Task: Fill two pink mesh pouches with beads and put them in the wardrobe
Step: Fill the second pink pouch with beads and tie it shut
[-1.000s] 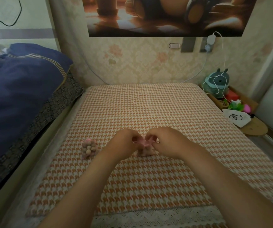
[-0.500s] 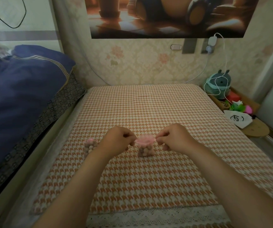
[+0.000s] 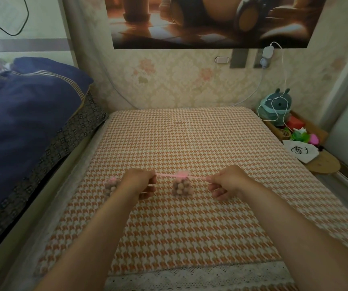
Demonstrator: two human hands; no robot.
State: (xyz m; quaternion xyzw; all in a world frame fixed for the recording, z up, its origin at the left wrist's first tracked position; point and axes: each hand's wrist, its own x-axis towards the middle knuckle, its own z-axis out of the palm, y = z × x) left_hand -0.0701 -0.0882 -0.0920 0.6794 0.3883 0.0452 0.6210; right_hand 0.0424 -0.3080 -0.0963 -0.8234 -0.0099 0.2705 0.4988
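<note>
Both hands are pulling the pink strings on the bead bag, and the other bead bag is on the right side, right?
Almost. The head view shows the left hand and right hand pulling the pink strings on the bead bag, but the other bead bag lies on the left, beside the left hand.

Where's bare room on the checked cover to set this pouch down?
Free: the far checked cover toward the wall, and the near strip by the lace edge. Crowded: the second pouch sits by the left hand, which with the right hand pinches the drawstring.
</note>
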